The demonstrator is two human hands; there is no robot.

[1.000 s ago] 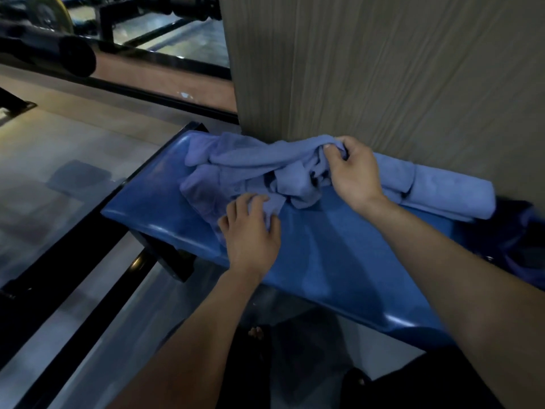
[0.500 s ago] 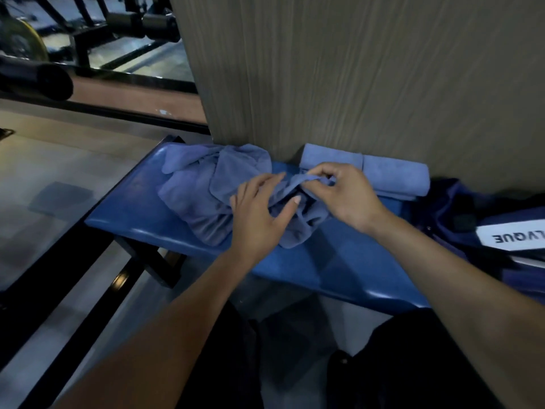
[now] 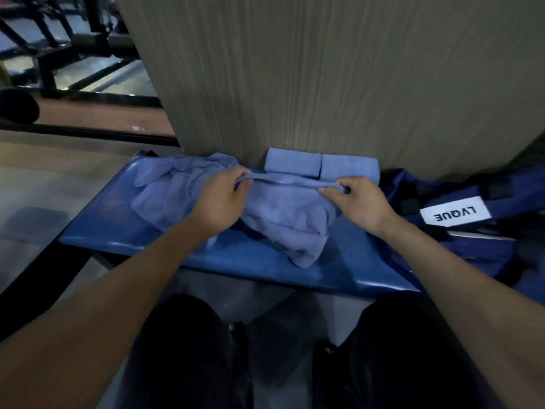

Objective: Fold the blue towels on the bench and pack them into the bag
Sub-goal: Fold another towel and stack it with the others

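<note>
A blue towel (image 3: 283,219) hangs over the padded blue bench (image 3: 241,258), stretched by its top edge between my hands. My left hand (image 3: 216,199) pinches the left corner and my right hand (image 3: 359,202) pinches the right corner. A second, crumpled blue towel (image 3: 177,184) lies on the bench to the left, partly under my left hand. Two folded blue towels (image 3: 321,166) rest side by side against the wall behind. A dark blue bag (image 3: 472,208) with a white "LVQUE" label sits at the bench's right end.
A wood-grain wall panel (image 3: 324,69) rises directly behind the bench. Black gym frames and bars (image 3: 59,48) stand at the far left on a tan floor. My dark-trousered legs (image 3: 188,349) are below the bench's front edge.
My hands have moved apart along one towel's edge, pulling it out of the bunch and stretching it between them. The view has shifted right, showing more of the bag.
</note>
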